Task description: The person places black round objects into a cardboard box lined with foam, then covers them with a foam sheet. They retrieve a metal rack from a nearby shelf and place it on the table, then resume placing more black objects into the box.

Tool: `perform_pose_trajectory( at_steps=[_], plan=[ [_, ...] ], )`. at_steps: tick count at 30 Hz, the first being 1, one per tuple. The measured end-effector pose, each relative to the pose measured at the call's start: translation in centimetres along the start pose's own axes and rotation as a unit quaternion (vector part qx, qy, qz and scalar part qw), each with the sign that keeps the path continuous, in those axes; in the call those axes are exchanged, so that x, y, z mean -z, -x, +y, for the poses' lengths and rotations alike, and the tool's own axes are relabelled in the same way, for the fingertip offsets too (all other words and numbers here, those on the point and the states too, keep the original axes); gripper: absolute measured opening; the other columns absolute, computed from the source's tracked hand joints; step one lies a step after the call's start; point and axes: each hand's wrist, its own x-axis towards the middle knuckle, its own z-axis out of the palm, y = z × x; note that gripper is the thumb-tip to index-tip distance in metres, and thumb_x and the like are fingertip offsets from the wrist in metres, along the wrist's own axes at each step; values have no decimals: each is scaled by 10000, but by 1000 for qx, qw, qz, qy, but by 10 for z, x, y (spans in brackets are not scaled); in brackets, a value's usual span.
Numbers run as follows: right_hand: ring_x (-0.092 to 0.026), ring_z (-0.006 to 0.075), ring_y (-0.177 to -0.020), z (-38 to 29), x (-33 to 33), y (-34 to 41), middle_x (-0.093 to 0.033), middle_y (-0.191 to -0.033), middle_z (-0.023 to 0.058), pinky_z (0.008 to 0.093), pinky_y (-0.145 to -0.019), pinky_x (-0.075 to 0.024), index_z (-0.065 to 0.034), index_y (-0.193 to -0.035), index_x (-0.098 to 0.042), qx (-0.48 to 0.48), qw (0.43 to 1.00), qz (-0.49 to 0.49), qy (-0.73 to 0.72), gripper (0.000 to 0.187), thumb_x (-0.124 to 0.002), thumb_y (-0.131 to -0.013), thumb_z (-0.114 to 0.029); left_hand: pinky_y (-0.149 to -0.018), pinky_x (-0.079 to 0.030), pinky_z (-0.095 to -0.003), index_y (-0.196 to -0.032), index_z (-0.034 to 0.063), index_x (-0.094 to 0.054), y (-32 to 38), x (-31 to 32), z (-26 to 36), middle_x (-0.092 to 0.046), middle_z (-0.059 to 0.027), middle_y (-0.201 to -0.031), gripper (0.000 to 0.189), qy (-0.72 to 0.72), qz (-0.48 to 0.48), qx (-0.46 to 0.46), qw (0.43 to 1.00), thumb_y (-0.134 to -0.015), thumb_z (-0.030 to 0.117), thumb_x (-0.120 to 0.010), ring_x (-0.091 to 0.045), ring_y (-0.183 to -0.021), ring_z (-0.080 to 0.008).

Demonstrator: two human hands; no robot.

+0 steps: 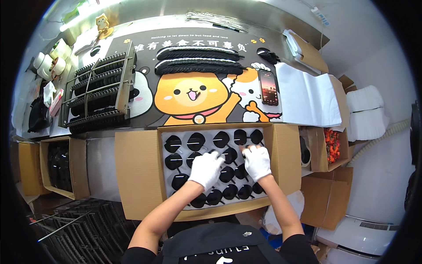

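An open cardboard box stands before me, with rows of dark sunglass lenses lying on a white foam sheet inside. My left hand, in a white glove, is over the middle of the rows with its fingertips beside a dark lens. My right hand, gloved too, is near the box's right side, just below the upper-right pair of lenses. Its fingertips are partly blurred and point down among the lenses. Whether either hand grips a lens is hidden by the gloves.
Beyond the box, a cartoon-printed mat bears two stacked rows of dark eyewear parts, a phone, white sheets and a metal rack. Smaller boxes stand left and right. More racks are lower left.
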Motion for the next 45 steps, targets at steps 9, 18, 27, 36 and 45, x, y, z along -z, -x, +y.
perform_pose_trajectory(
  at_steps=[9, 18, 27, 36, 45],
  plan=[
    [-672, 308, -769, -64, -8, -13, -700, -807, 103, 429, -726, -527, -132, -956, -766, -14, 984, -27, -174, 166, -724, -796, -139, -780, -549, -455, -1181, 129, -703, 13, 57, -86, -678, -132, -1114, 359, -122, -56, 74, 988, -826, 170, -669, -672, -942, -336],
    [-705, 345, -769, -102, -63, -103, -721, -800, 151, 441, -753, -536, -91, -850, -719, -16, 993, -100, -52, 159, -671, -854, -243, -779, -536, -441, -1056, 96, -705, 79, 86, -57, -682, -120, -947, 222, 47, 141, 38, 988, -838, 60, -676, -651, -874, -331],
    [-709, 360, -794, -112, -56, -104, -720, -796, 164, 456, -738, -549, -81, -855, -735, -34, 986, -148, -66, 201, -723, -830, -280, -670, -512, -443, -872, 108, -664, 129, 34, -15, -635, -108, -822, 97, -114, -13, 42, 993, -831, 196, -655, -658, -784, -305],
    [-714, 362, -788, -126, -40, -103, -727, -805, 160, 464, -732, -556, -71, -807, -735, -29, 986, -139, -90, 170, -698, -827, -236, -717, -511, -463, -810, 64, -669, 102, 6, -38, -647, -179, -837, 86, -117, -34, 211, 970, -828, 142, -636, -657, -785, -345],
    [-713, 357, -793, -117, -58, -98, -722, -808, 170, 461, -723, -556, -58, -876, -695, -31, 988, -117, -91, 180, -718, -819, -227, -739, -507, -427, -884, 93, -648, 96, 10, -38, -636, -150, -918, 110, -181, -58, 194, 962, -913, 139, -553, -652, -830, -292]
  ],
)
